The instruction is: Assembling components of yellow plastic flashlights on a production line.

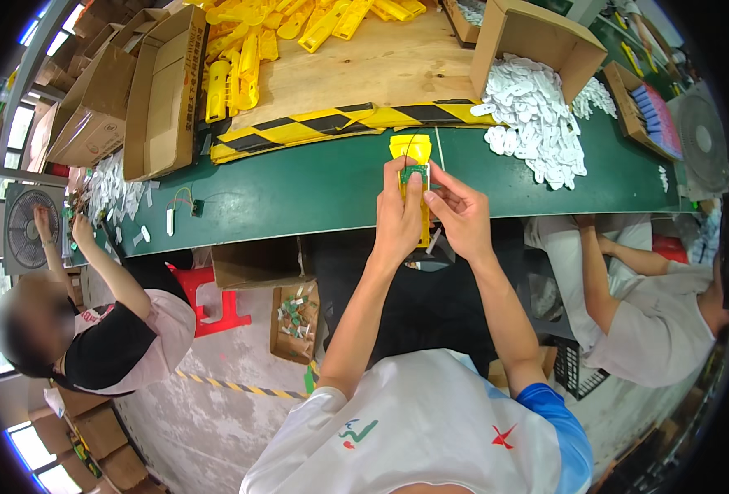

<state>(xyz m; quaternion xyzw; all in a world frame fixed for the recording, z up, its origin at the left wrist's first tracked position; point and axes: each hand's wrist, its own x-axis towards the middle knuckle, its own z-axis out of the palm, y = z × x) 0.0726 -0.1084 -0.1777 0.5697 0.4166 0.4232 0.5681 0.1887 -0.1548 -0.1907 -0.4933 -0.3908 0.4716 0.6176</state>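
Observation:
Over the near edge of the green bench (298, 198), I hold a long yellow plastic housing (414, 146) with its wide end pointing away from me. A small green circuit board (414, 173) sits at the housing, just below that wide end. My left hand (397, 216) is closed around the housing's left side, its thumb up against the board. On the other side, my right hand (465, 222) pinches at the housing's right edge, where a thin white strip shows beside the fingers. The lower part of the housing is partly hidden by my hands.
Yellow housings (249, 49) are heaped on a wooden board (364, 78) edged with striped tape (315, 129). White oval parts (537, 115) spill from a cardboard box (537, 33) at right. A wired white part (171, 221) lies left. Co-workers sit on both sides.

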